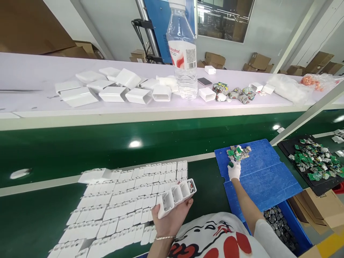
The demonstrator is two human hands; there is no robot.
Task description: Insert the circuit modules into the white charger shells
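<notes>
Left hand [172, 218] is clamped round 4 white, box-shaped plastic cases [177, 197], row slanting up-right. Green-and-grey circuit-board pile [238, 153] sits just past the nearer, white-gloved right hand [234, 170]; can't tell if its fingers pinch anything.

I see a long white shelf [185, 105] crossing the room. Beyond the shelf rises a pale grey wall [271, 28] holding a window [225, 19]; cardboard boxes [258, 61] sit behind the shelf too. Below the shelf, a glossy green panel [172, 136] throws back bright spots of light [134, 144].
</notes>
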